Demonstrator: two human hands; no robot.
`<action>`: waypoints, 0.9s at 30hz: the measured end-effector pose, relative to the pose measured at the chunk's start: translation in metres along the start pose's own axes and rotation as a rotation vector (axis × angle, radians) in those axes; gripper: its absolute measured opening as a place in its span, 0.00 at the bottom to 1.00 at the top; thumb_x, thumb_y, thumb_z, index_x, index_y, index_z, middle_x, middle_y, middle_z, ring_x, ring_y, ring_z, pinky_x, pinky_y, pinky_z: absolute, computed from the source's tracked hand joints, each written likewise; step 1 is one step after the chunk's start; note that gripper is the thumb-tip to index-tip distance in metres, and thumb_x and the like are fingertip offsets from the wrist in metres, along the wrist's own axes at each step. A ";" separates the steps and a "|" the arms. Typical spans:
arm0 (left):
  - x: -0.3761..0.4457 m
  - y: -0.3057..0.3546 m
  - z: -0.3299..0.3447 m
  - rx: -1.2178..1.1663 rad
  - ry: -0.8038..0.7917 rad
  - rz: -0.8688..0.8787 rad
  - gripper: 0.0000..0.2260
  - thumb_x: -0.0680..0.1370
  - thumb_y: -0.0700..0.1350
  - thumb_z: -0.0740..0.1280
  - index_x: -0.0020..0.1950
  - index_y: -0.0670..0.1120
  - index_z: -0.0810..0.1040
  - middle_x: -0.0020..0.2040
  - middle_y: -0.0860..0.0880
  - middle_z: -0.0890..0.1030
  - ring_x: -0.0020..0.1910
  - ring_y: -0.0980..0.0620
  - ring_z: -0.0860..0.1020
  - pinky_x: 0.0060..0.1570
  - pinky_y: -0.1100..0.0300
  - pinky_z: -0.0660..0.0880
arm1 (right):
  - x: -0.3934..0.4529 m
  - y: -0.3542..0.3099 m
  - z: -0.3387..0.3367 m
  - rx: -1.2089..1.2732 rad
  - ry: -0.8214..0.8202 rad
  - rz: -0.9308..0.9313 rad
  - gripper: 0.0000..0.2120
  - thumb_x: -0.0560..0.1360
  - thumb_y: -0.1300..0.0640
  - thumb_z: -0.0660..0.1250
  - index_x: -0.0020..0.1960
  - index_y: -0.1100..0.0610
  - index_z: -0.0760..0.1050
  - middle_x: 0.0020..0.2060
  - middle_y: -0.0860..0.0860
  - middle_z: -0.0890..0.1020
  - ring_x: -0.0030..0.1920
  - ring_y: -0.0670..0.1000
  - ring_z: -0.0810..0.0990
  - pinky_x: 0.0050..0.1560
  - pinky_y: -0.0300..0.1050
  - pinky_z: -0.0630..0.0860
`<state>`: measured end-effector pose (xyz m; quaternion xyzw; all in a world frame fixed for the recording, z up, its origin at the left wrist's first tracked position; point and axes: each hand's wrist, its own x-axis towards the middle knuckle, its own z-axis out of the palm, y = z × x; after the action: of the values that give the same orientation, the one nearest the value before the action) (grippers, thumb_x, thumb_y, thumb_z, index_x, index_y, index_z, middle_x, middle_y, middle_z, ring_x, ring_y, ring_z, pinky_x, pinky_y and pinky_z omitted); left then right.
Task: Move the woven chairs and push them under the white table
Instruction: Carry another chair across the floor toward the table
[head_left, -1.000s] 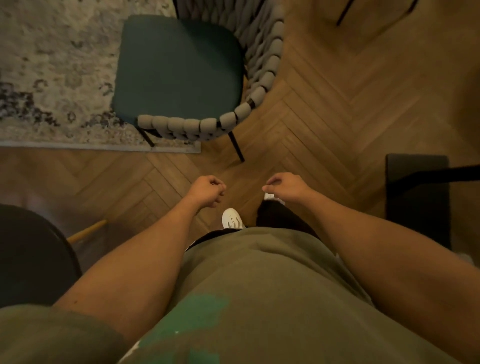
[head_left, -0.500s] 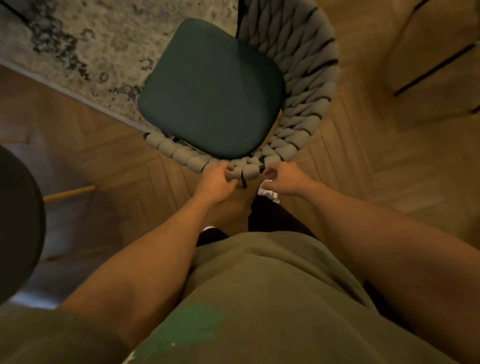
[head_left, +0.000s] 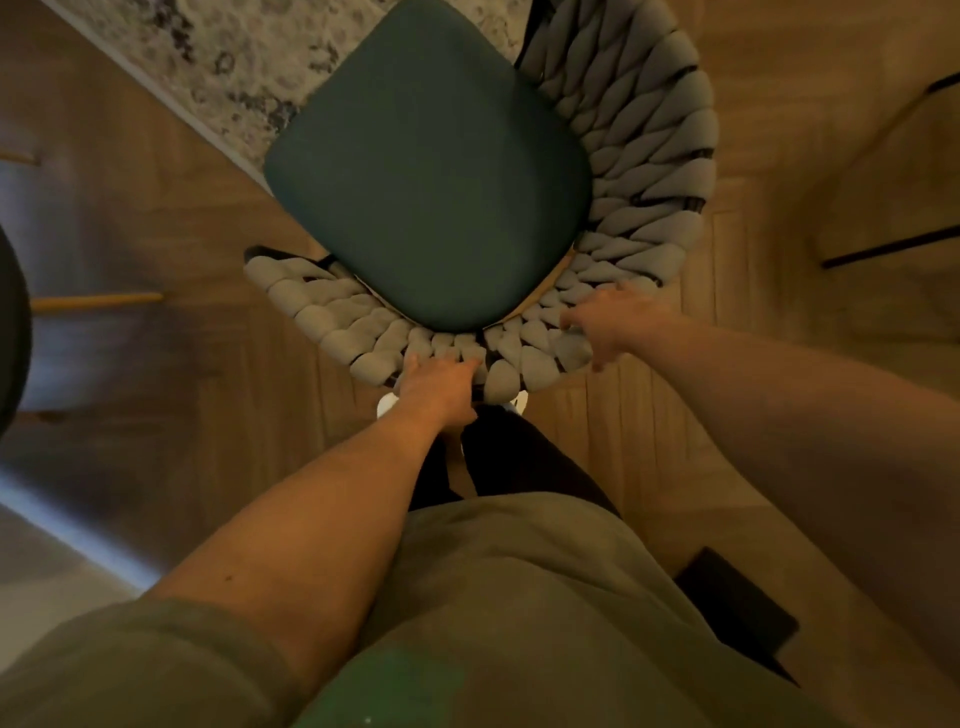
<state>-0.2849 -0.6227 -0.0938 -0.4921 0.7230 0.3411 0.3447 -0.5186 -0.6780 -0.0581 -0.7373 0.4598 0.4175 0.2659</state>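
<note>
- Woven chair (head_left: 613, 197) straight below the camera, dark green seat cushion (head_left: 431, 192) ringed by a thick grey braided backrest curving round the near and right sides.
- Standing partly on herringbone wood floor (head_left: 649, 441), far edge over a pale patterned rug (head_left: 218, 47).
- Left hand (head_left: 439, 382) on the near rim of the braided backrest, fingers curled over the top cords, gripping.
- Right hand (head_left: 615, 325) further right on the same rim, fingers bent down into the weave, thumb side toward the cushion; holding the rim.
- Both forearms bare, reaching forward from an olive shirt (head_left: 519, 597).
- White shoes (head_left: 387, 404) peeking out just beneath the backrest, dark trousers behind.
- Dark flat object (head_left: 737, 613) on the floor at lower right.
- White bench not visible.
</note>
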 end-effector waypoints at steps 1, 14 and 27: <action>0.005 -0.003 0.000 0.022 -0.013 0.008 0.30 0.74 0.57 0.70 0.74 0.54 0.67 0.66 0.47 0.75 0.65 0.43 0.73 0.70 0.39 0.61 | 0.005 0.006 0.000 -0.051 -0.018 0.014 0.36 0.70 0.49 0.77 0.74 0.47 0.66 0.67 0.53 0.75 0.69 0.59 0.70 0.71 0.62 0.61; -0.012 -0.044 -0.005 0.160 -0.032 0.078 0.14 0.75 0.53 0.67 0.60 0.62 0.73 0.57 0.53 0.80 0.55 0.46 0.79 0.49 0.47 0.73 | 0.008 -0.016 0.014 -0.081 0.050 0.024 0.27 0.75 0.43 0.65 0.72 0.48 0.68 0.63 0.54 0.77 0.65 0.57 0.70 0.65 0.55 0.66; -0.042 -0.140 0.002 0.295 -0.059 -0.092 0.28 0.79 0.44 0.64 0.75 0.64 0.62 0.71 0.56 0.72 0.70 0.49 0.70 0.64 0.43 0.64 | 0.022 -0.110 -0.002 0.108 0.082 -0.114 0.30 0.70 0.42 0.71 0.67 0.55 0.70 0.62 0.56 0.77 0.66 0.60 0.70 0.68 0.57 0.63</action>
<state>-0.1406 -0.6407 -0.0811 -0.4584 0.7316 0.2292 0.4495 -0.4140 -0.6420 -0.0746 -0.7634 0.4496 0.3456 0.3093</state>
